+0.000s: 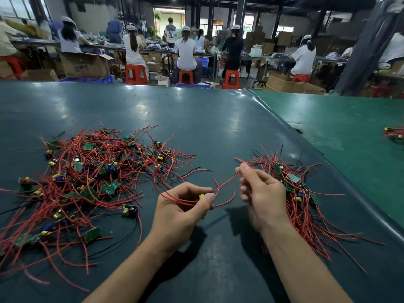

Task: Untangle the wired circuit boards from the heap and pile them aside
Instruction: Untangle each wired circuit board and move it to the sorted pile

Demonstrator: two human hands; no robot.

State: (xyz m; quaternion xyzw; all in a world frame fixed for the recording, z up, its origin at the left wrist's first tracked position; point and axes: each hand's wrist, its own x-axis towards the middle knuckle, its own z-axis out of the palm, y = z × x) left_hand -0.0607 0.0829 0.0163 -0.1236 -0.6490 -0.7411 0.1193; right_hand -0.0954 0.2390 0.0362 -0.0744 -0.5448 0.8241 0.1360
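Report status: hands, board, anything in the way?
Left hand grips one board; right hand pinches its red wire. Tangled heap left, sorted pile right. Path to pile looks clear.

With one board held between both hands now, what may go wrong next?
The red wire stretched between the left hand and right hand could strain its solder joint if pulled hard. Its loose ends near the sorted pile may snag there, and the tangled heap could catch trailing wires.
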